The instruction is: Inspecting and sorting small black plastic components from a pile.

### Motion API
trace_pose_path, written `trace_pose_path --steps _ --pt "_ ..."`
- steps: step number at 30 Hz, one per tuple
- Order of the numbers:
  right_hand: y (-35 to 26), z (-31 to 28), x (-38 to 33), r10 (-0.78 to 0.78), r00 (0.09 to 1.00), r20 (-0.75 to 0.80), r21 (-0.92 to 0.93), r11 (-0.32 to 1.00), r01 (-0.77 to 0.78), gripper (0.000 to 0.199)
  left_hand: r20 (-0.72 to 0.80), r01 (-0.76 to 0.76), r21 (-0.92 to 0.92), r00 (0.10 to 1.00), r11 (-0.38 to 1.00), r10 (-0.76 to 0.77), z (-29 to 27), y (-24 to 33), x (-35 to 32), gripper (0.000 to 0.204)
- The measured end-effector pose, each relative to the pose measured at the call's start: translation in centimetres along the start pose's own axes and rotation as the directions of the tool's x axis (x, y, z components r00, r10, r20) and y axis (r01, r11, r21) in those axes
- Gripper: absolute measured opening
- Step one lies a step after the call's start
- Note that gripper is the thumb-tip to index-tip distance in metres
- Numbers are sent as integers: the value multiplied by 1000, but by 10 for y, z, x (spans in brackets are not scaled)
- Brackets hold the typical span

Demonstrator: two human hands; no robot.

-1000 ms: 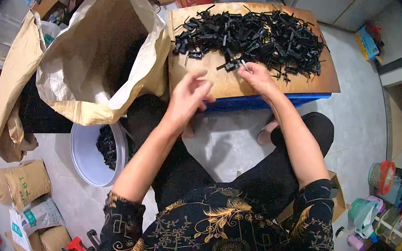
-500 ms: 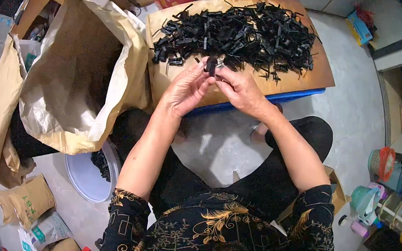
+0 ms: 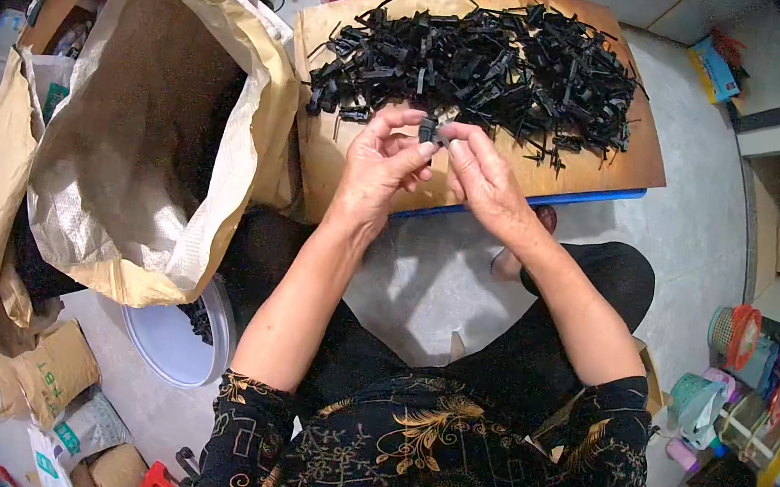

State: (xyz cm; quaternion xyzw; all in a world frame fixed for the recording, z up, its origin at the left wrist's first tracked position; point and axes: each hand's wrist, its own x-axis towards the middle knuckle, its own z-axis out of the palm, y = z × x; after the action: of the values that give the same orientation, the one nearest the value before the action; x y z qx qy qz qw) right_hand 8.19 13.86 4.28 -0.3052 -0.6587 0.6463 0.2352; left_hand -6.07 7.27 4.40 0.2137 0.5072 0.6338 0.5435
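My left hand (image 3: 377,166) and my right hand (image 3: 484,172) meet over the near edge of a wooden board (image 3: 342,155). Between their fingertips they pinch one small black plastic part (image 3: 428,131). A big heap of several similar black plastic parts (image 3: 490,66) lies on the board just beyond the hands. Both forearms come up from the lower edge, over my lap in dark trousers.
A large open brown paper sack (image 3: 142,125) stands to the left of the board. Below it a white basin (image 3: 168,343) holds some black parts. Small brown bags (image 3: 43,371) lie at the lower left. Coloured containers (image 3: 733,383) stand on the floor at right.
My hands came together from apart on the board, took up one black part and now hold it a little nearer to me. The view has shifted slightly.
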Motion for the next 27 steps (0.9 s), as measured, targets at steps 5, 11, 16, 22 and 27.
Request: trace_pose_path --steps 5,11,16,22,27 --pt "0 4 6 64 996 61 46 997 -67 36 -26 -37 123 999 992 40 4 -1 -1 32" --pt "3 6 10 116 992 54 122 985 -122 36 -22 -100 215 994 971 107 7 -7 2 30" --pt "5 9 13 130 990 46 164 977 -136 33 -23 -111 249 992 962 120 8 -6 3 30" --pt "3 13 14 200 979 26 208 957 -201 31 -58 -139 306 985 942 164 10 -12 3 29" --pt "11 18 21 96 995 -19 54 994 -95 32 -113 -310 470 907 827 405 8 -26 6 28"
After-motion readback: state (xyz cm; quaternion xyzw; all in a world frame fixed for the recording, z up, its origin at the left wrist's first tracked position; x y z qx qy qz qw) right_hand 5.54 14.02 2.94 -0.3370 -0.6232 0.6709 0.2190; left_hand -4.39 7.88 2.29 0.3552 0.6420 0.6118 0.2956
